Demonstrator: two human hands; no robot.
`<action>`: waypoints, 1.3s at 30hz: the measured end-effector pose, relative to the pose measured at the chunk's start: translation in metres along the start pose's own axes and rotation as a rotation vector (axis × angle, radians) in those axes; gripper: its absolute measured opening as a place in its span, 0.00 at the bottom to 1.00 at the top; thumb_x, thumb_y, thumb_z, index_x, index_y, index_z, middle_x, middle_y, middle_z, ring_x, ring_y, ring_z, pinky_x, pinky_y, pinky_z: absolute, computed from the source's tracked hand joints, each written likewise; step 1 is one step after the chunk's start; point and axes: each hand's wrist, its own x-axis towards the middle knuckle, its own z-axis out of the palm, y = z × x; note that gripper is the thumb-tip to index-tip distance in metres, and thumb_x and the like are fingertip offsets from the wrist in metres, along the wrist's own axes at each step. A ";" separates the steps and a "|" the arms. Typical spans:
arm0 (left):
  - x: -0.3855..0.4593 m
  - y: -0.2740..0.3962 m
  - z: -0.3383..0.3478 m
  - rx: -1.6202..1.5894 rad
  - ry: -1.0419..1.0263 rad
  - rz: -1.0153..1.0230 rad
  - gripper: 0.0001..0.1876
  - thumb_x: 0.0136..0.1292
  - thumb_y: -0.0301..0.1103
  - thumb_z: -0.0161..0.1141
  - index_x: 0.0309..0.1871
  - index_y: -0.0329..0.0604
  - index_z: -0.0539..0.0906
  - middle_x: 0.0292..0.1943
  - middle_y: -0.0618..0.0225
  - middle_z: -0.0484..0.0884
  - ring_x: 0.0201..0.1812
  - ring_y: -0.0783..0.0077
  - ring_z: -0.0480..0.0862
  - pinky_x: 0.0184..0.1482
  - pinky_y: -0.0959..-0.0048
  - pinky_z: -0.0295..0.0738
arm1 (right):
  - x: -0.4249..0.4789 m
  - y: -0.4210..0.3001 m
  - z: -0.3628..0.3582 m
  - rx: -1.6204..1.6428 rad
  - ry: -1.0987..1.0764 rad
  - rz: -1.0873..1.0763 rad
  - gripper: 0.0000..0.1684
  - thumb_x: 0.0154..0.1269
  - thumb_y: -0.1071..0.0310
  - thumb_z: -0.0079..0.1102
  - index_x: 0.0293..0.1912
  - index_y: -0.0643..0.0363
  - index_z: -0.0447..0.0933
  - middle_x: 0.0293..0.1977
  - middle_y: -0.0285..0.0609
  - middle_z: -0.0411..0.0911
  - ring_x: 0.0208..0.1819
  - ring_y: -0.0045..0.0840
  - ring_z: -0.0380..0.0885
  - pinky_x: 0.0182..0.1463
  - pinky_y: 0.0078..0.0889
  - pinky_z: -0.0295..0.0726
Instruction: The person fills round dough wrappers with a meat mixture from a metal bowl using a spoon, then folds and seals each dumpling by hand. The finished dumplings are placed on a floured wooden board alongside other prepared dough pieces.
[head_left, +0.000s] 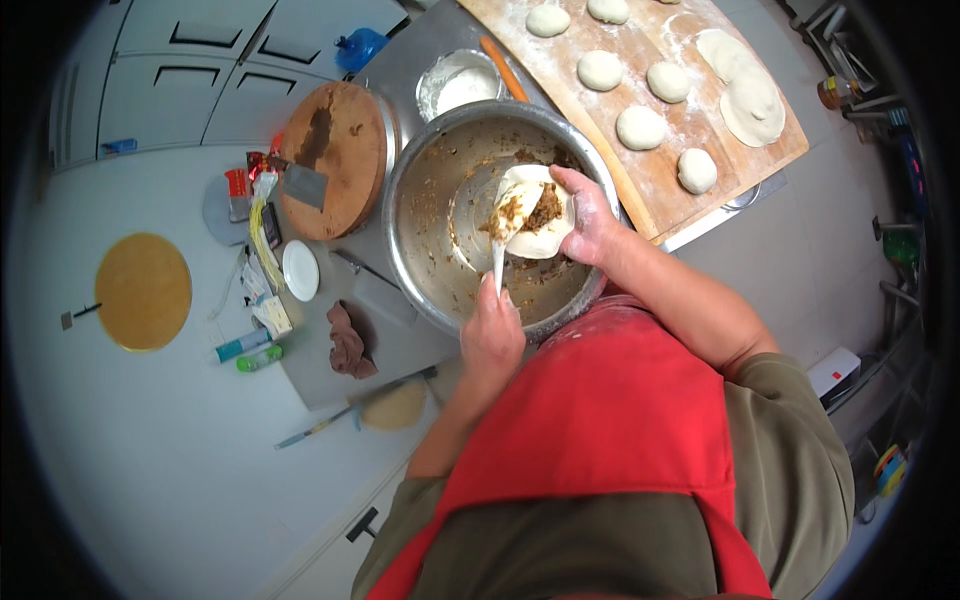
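Observation:
My left hand (493, 330) grips the handle of a white spoon (499, 266), whose bowl is smeared with brown filling. My right hand (589, 214) holds a round dough wrapper (536, 244) from its right side. Brown filling (546, 208) lies on the wrapper, and the spoon's bowl rests over or against it; exact contact cannot be told. Both hands are over a large steel bowl (427, 270) with filling smeared on its inner wall. Dough balls (641, 127) and overlapping flat dough wrappers (754, 112) lie on a floured wooden board (720, 165) at upper right.
Beyond the steel bowl stand a bowl of flour (465, 90) and an orange-brown wooden stick (504, 67). At left are a round chopping board (337, 180) with a cleaver (304, 187) on it, a white plate (301, 270) and a brown cloth (347, 341).

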 end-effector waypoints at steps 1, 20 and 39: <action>0.000 -0.002 0.000 0.007 0.003 -0.003 0.21 0.79 0.30 0.55 0.72 0.35 0.74 0.43 0.38 0.87 0.40 0.32 0.88 0.42 0.45 0.82 | -0.001 0.002 0.002 0.005 0.009 -0.001 0.30 0.84 0.50 0.42 0.65 0.65 0.78 0.61 0.57 0.83 0.62 0.49 0.84 0.72 0.59 0.79; 0.005 0.010 -0.007 -0.033 -0.024 -0.076 0.23 0.80 0.34 0.56 0.73 0.36 0.74 0.42 0.38 0.87 0.41 0.32 0.88 0.43 0.46 0.82 | 0.006 -0.003 -0.006 -0.084 -0.035 -0.026 0.27 0.84 0.52 0.47 0.64 0.63 0.79 0.58 0.53 0.86 0.59 0.45 0.86 0.68 0.58 0.83; 0.077 -0.111 0.084 -0.934 -0.323 -0.997 0.12 0.81 0.43 0.57 0.55 0.46 0.80 0.28 0.76 0.78 0.24 0.79 0.76 0.27 0.75 0.74 | -0.093 -0.043 -0.031 -0.103 -0.030 -0.106 0.34 0.82 0.48 0.52 0.72 0.65 0.71 0.68 0.58 0.79 0.68 0.49 0.80 0.76 0.59 0.75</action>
